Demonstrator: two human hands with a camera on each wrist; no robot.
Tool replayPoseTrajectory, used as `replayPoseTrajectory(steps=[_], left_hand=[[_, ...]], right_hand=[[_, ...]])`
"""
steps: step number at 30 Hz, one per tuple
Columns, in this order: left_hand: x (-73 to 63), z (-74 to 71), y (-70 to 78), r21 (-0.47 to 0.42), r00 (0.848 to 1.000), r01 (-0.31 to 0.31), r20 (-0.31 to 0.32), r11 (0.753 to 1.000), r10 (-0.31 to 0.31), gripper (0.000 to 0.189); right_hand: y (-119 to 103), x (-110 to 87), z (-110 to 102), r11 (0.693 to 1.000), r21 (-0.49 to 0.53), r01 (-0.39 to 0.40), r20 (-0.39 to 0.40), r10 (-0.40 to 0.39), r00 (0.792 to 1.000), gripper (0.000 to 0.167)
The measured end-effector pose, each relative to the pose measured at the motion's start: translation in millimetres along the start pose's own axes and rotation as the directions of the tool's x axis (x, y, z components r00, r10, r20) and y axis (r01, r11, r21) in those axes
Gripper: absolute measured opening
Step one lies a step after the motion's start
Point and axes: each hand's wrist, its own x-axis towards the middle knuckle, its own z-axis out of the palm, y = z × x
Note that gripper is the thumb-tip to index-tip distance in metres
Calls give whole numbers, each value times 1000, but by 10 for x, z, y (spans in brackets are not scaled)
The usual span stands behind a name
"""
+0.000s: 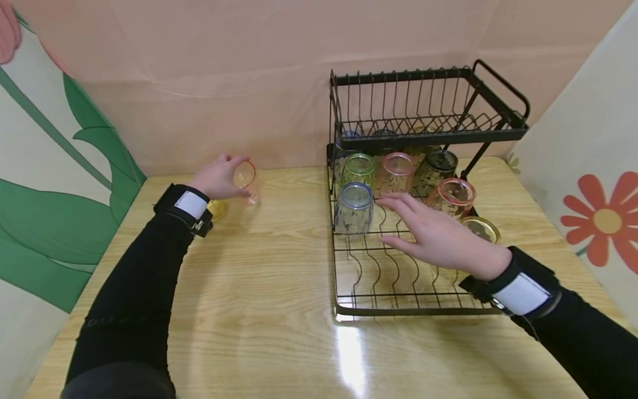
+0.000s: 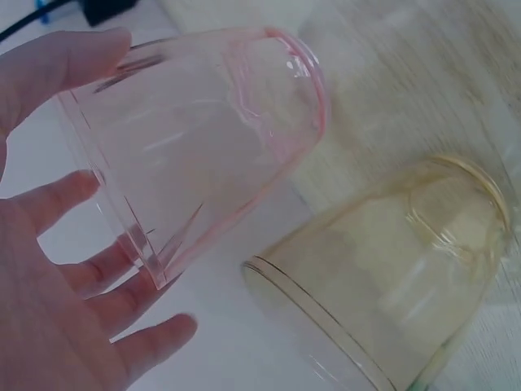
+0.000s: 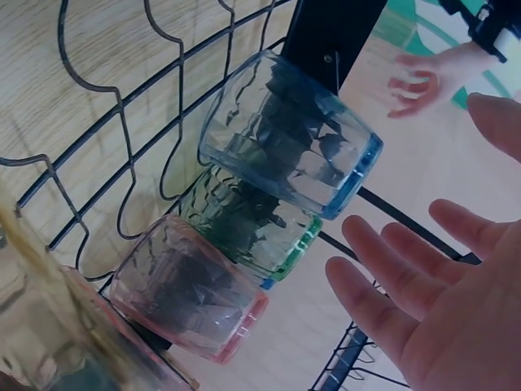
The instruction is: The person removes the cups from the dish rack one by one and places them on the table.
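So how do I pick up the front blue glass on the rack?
I'd hold the blue glass round its sides, with the right hand coming from the right. It stands narrow end up, widening downward, and bare rack lies on that side; the green glass is close behind.

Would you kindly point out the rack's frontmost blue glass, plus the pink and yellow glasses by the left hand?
Blue glass [image 1: 353, 217]: head view, side wall.
Pink glass [image 2: 191, 142]: left wrist view, side wall.
Yellow glass [image 2: 387, 273]: left wrist view, side wall.
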Motion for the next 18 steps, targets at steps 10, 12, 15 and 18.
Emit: replayPoseTrajectory(steps=[10,12,15,18], left_hand=[[63,76,-64,114,998,46,27,992,-49,85],[76,98,-73,127,998,47,27,991,-51,85],[93,128,-82,129,999,46,21,991,-49,84],[112,149,-87,131,998,50,19,990,-53,83]], right_hand=[[2,-6,-3,999,-15,-34,50,35,998,65],[-3,-6,-2,999,-17,-35,52,36,998,65],[-8,-10,1,999,-17,-38,52,39,998,65],[-12,-12,4,999,-21,-45,53,46,998,65]])
